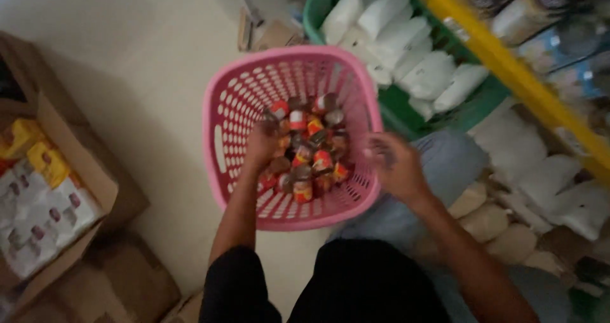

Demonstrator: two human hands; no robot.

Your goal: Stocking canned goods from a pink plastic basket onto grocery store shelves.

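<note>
both hands (260, 146) among basket (219, 138) tins (311, 161)

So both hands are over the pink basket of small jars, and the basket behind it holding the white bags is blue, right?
Not quite: the basket behind is green, not blue, as the head view shows. The rest holds: the left hand is down among the small jars in the pink basket, the right hand is at its edge, and white bags fill the green one.

I see a pink basket (223, 138) of perforated, matt plastic, holding small jars (311, 151) with glossy paper-like labels. The green crate (312, 11) looks plastic too, its white bags (406, 49) smooth film. The boxes (95, 183) at my left are matt brown cardboard.
</note>
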